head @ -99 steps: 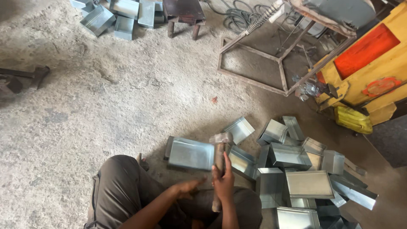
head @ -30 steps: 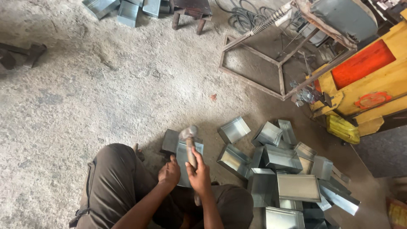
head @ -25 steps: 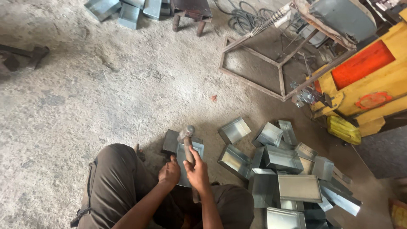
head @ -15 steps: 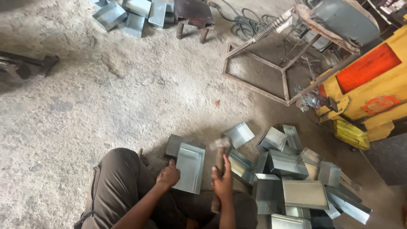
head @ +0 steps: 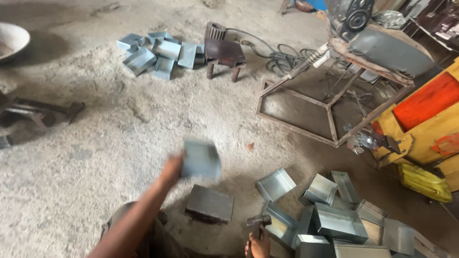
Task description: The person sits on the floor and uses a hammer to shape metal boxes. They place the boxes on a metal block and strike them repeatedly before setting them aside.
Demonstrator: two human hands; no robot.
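**Left hand lifts a metal box off the floor, hammer waits low on the right**

The left hand (head: 172,168) reaches out from the near edge, arm stretched toward the far floor, and grips a folded sheet-metal box (head: 201,160) by its left edge. The box is blurred, so the exact set of the fingers cannot be read, but the hand is plainly closed on it. It hangs in the air just beyond the hand, to its right, its broad face turned toward the camera, directly above the dark steel block (head: 210,204) that sits on the sandy floor (head: 95,143).

The right hand (head: 258,247) is at the very bottom edge, wrapped around the handle of a hammer (head: 258,221) whose head points up and away, resting close to the pile of finished boxes (head: 334,215) on the right. The left hand is the one engaged with the box; the right is near but well apart from it.

Far off, a second batch of boxes (head: 160,50) lies beside a small dark stool (head: 224,51) — the raised box sits on a line between the block and that batch.

Against half a second ago: the box then lay flat on the block with the left hand holding its near edge and the hammer raised over it; now the box is up in the air and further out, the hammer is lowered, and the camera looks further across the floor.
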